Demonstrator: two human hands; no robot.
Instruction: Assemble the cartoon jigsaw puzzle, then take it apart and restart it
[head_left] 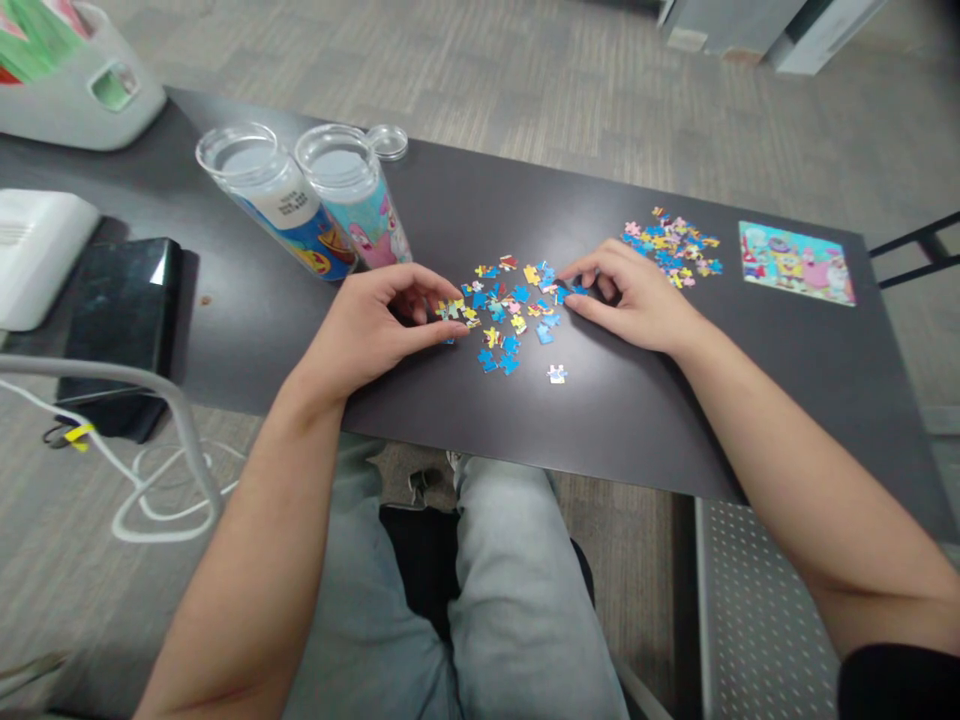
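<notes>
Small jigsaw puzzle pieces (496, 305), mostly blue and yellow, lie loosely heaped on the dark table between my hands. My left hand (382, 315) rests at the pile's left side, thumb and fingers apart around yellow pieces at the edge. At the right side is my right hand (626, 298), its thumb and index finger spread beside blue pieces. Neither hand visibly lifts a piece. One pale puzzle piece (556, 374) lies alone nearer to me. Beyond my right hand sits a second pile of puzzle pieces (673, 247), and right of it a colourful cartoon picture (796, 263) lies flat.
Two clear-topped printed canisters (360, 215) stand behind my left hand, with a round clear lid (388, 142) beside them. At the left are a black box (124, 320), a white device (37, 255) and a white bin (82, 90). The dark table (630, 420) ends just before my legs.
</notes>
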